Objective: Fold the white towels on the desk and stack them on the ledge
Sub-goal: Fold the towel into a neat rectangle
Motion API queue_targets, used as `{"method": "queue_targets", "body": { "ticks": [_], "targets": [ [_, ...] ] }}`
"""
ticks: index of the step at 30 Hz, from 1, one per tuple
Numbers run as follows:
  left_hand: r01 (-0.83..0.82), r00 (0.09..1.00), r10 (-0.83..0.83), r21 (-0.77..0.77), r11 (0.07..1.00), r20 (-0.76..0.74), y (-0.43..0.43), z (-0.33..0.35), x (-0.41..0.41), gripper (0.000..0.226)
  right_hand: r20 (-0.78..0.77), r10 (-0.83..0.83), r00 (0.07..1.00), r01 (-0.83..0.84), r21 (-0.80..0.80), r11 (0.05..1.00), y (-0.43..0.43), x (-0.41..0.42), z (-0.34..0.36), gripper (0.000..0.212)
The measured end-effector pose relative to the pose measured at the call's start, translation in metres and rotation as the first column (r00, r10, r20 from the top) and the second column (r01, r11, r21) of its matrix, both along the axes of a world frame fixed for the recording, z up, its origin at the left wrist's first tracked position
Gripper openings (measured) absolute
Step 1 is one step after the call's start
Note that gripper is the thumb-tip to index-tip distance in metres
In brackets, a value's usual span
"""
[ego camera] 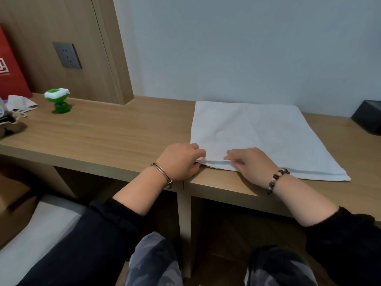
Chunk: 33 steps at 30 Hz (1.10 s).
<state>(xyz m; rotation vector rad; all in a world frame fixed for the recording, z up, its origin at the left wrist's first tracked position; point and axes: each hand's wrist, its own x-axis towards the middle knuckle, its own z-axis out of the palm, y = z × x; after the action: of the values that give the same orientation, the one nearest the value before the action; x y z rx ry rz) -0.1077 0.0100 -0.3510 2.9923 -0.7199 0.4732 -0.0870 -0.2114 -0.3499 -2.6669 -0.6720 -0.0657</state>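
One white towel (257,137) lies flat on the desk (103,137), spread away from my two hands toward the wall, its near hem right under my fingers. My left hand (181,162) is curled tight on the towel's near left corner, pinching the cloth. My right hand (251,164), just beside it along the same hem, holds the edge with fingers laid over the top and thumb tucked at the fold. Each wrist carries one band: a thin metal bangle (162,174) on the left, a string of brown and pale beads (276,179) on the right. Far to the left of my grip stands one green and white toy (58,101), with one red bag (10,69) and some crumpled pale cloth (22,104) beyond it. Well off to my right sits one black box (369,118).
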Motion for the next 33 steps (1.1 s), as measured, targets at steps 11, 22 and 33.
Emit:
{"method": "queue_targets", "body": {
  "ticks": [11, 22, 33],
  "targets": [
    [-0.117, 0.993, 0.115, 0.094, 0.989, 0.023, -0.006, -0.011, -0.003, 0.037, 0.254, -0.118, 0.96, 0.108, 0.053, 0.993, 0.009, -0.018, -0.008, 0.015],
    [-0.049, 0.997, 0.041, 0.105, 0.993, 0.072, 0.003, -0.005, -0.011, 0.025, 0.158, -0.085, 0.984, 0.071, 0.091, 0.993, -0.02, -0.021, -0.011, 0.012],
    [-0.132, 0.975, 0.133, 0.016, 0.991, -0.178, -0.079, 0.001, 0.032, 0.031, 0.146, 0.001, 0.989, -0.006, 0.036, 0.999, -0.024, -0.023, -0.007, 0.02]
  ]
}}
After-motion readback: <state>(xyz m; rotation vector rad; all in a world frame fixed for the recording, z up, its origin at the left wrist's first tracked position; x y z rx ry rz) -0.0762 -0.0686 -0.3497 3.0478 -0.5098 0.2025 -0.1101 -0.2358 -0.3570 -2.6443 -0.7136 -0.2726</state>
